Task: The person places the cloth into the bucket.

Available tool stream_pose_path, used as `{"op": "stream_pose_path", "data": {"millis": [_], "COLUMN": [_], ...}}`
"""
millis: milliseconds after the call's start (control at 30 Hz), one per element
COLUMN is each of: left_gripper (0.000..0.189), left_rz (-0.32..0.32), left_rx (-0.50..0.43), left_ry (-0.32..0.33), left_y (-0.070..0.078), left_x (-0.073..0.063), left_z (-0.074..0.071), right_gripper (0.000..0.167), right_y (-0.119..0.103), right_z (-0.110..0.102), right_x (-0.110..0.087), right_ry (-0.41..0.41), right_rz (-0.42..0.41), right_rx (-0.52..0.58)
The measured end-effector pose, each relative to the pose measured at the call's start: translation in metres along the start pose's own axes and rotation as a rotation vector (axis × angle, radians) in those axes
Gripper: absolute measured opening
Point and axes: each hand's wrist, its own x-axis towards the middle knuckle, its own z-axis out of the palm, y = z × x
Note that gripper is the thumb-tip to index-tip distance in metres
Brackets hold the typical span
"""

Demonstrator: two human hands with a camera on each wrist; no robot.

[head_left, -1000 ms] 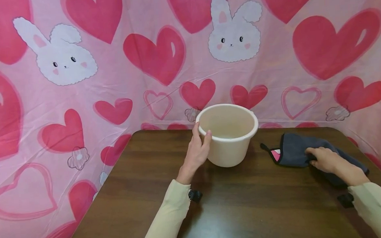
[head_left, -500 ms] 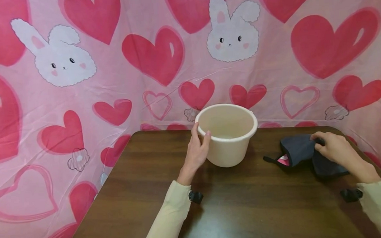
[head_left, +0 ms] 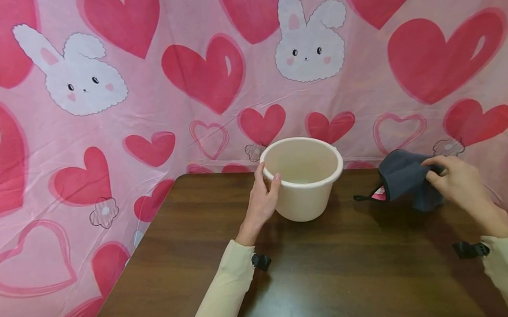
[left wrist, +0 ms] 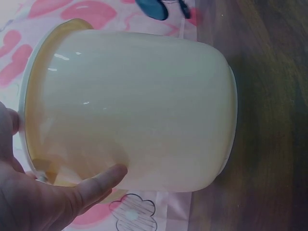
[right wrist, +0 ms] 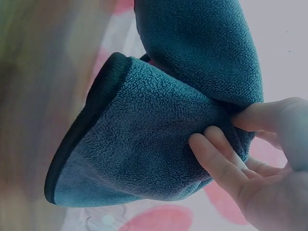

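A cream plastic bucket (head_left: 303, 201) stands upright near the back of the table. My left hand (head_left: 262, 198) grips it at the left side, thumb at the rim and fingers against the wall; the left wrist view shows a fingertip (left wrist: 118, 171) lying on the outer wall. To the right, my right hand (head_left: 458, 181) pinches a dark blue-grey towel (head_left: 403, 174) around its middle. The fleecy towel (right wrist: 144, 130) has black edging and droops on both sides of the fingers. A black loop and a bit of pink label show at its left end.
The dark brown wooden table (head_left: 190, 257) has rounded back corners. Behind and left of it hangs a pink cloth backdrop (head_left: 212, 17) with hearts and rabbits, close behind the bucket.
My right hand has gathered the towel, which lay flat on the table, and raised it, so both ends now hang down. The left hand and the bucket have stayed in place.
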Motion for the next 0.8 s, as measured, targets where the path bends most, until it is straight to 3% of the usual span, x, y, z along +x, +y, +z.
{"op": "stream_pose_path", "data": {"millis": [200,600,800], "left_gripper": [0.067,0.067,0.068], "left_rz": [-0.009,-0.011,-0.008], "left_rx": [-0.004,-0.006,-0.017], "left_ry": [-0.005,-0.007,-0.013], "left_y": [0.000,0.000,0.000], "left_x": [0.000,-0.001,-0.003], "left_z": [0.000,-0.002,-0.004], "right_gripper": [0.021,0.021,0.024], "right_y": [-0.016,-0.052,-0.078], "right_z": [-0.009,-0.024,-0.039], "right_x": [0.007,0.019,0.025], "right_ry": [0.103,0.235,0.241], "right_rz": [-0.005,-0.026,0.011], "right_rx": [0.030,0.131,0.179]}}
